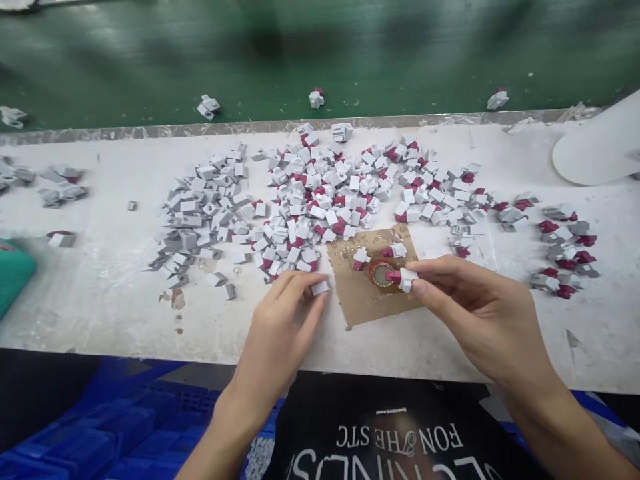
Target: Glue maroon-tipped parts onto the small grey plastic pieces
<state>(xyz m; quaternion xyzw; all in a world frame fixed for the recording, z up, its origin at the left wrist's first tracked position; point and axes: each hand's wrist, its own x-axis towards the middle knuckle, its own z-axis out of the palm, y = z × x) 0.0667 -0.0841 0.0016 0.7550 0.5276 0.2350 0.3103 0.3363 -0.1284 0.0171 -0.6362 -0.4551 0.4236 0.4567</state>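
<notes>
My left hand [283, 320] pinches a small grey plastic block [320, 287] between thumb and fingers, beside the left edge of a brown cardboard piece [365, 310]. In my right hand [480, 313] is a grey-and-maroon plastic part [408, 280], gripped by its grey end. Its maroon end points left over a small round dish [382, 274] with a reddish-brown rim, which sits on the cardboard. Another grey-and-maroon part [361, 258] lies on the cardboard above the dish, with a second one [395, 251] to its right.
A large pile of grey and maroon parts [320, 193] spreads behind the cardboard. Grey blocks [200, 207] lie left, grouped parts [565, 250] right. Several parts rest on the green belt [320, 53] beyond. A white rounded object [595, 150] stands far right; blue crates [95, 427] sit below the table.
</notes>
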